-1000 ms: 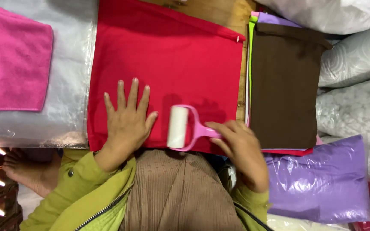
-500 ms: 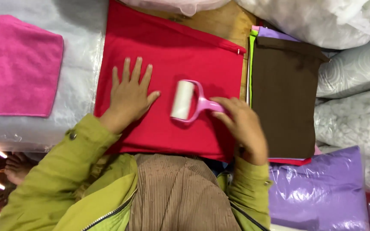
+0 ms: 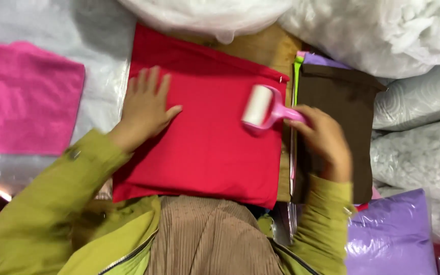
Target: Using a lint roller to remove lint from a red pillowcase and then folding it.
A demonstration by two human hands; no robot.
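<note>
Left hand (image 3: 146, 104) pressed flat, fingers spread, on red cushion cover (image 3: 204, 142); right hand (image 3: 324, 140), somewhat blurred, apparently clenched around pink lint roller (image 3: 263, 108) touching it.

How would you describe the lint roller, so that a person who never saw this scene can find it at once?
Start at the big red fabric cover in the middle. Near its right edge, the right hand holds the lint roller. Its white cylinder on a pink handle is the only hard tool among the cloths.
</note>
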